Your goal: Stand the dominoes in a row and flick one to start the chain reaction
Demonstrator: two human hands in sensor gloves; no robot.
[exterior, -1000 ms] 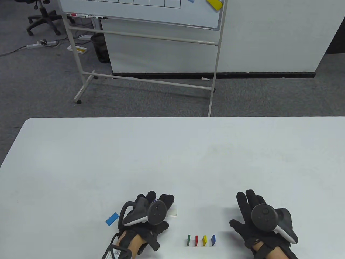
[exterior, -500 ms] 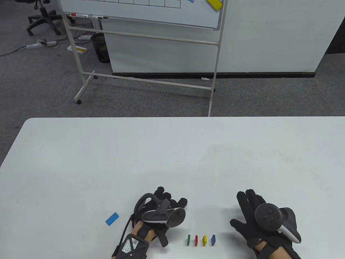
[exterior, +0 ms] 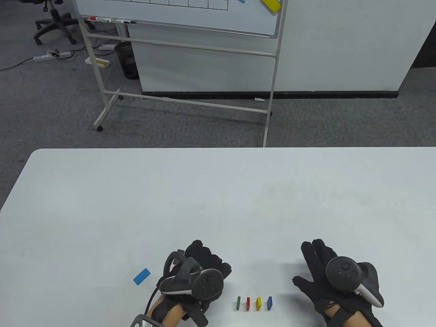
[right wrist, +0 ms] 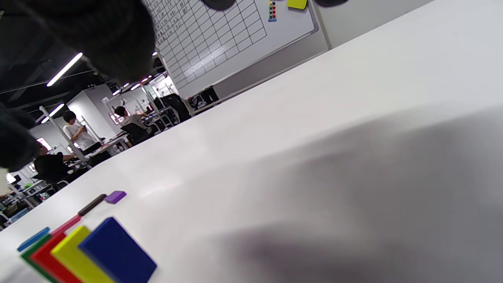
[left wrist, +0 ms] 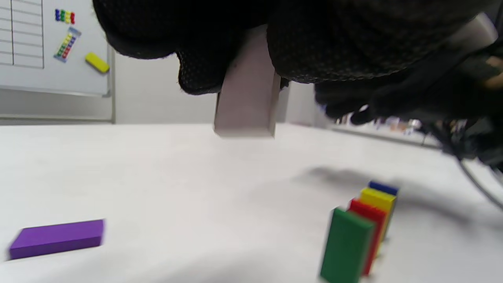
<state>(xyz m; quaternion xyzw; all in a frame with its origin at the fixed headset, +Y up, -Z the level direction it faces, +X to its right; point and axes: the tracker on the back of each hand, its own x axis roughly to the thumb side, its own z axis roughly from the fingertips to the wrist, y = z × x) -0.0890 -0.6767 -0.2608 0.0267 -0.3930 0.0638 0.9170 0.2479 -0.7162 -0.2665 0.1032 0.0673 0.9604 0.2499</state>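
Four dominoes stand in a short row near the front edge of the table (exterior: 218,190): green domino (exterior: 238,302), red domino (exterior: 248,304), yellow domino (exterior: 258,303), blue domino (exterior: 269,303), each just apart from its neighbour. The left hand (exterior: 201,272) hovers up and to the left of the green end, and the left wrist view shows its grip pinching a pale domino (left wrist: 246,100) between gloved fingers (left wrist: 314,47), the piece hanging upright above the table. The right hand (exterior: 320,272) rests flat, grip released, fingers spread, to the right of the blue end and holding nothing.

The step in hand looks to be adding the pale piece to the green end. To do it well, I would bring it down square to the row, leave the same gap as between the others, set the bottom edge flat, then let go straight up so the glove doesn't brush the green one and set the row off early.

From above, the pale domino is hidden under the left hand and its tracker; only the wrist view proves it is held. That view also shows a purple domino (left wrist: 57,239) lying flat, which the overhead view misses, while the overhead view shows a light blue domino (exterior: 141,276) lying flat left of the hand. The right wrist view sees the row from the blue end
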